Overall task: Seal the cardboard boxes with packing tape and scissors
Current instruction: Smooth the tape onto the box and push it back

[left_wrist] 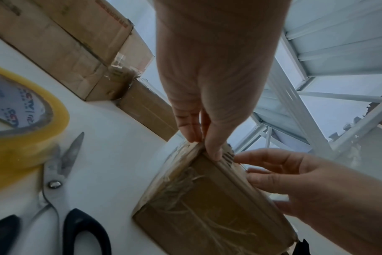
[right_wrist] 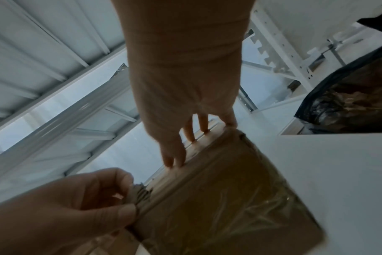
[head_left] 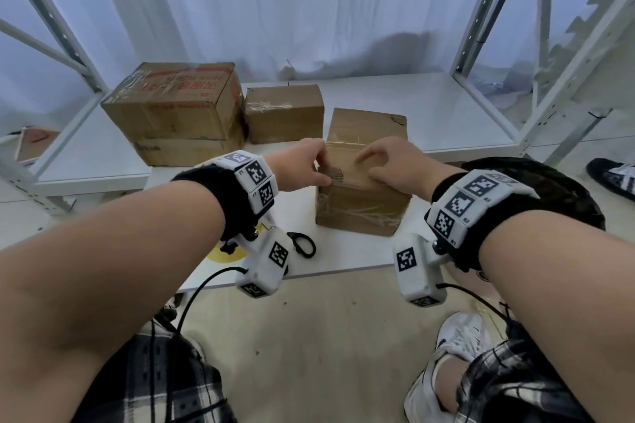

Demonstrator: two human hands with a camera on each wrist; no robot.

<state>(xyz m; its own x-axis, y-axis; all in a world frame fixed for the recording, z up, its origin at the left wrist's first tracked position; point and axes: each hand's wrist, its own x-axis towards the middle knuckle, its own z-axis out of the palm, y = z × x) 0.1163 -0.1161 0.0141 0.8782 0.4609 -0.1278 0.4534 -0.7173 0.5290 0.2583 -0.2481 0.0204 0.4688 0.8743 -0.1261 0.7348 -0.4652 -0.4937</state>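
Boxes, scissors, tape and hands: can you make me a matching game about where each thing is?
Things:
1. scissors
2. tape roll
3. left hand
4. big printed box

Places:
A. pinching the near box's torn top corner
B. far left of the white table
C. lying flat beside the tape, blades pointing away
D. next to the scissors, yellowish, at the table's front

Pairs: 1-C, 2-D, 3-A, 4-B

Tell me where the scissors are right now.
The scissors lie flat on the white table, left of the box being worked on and right beside the yellow tape roll, below the left wrist in the head view.
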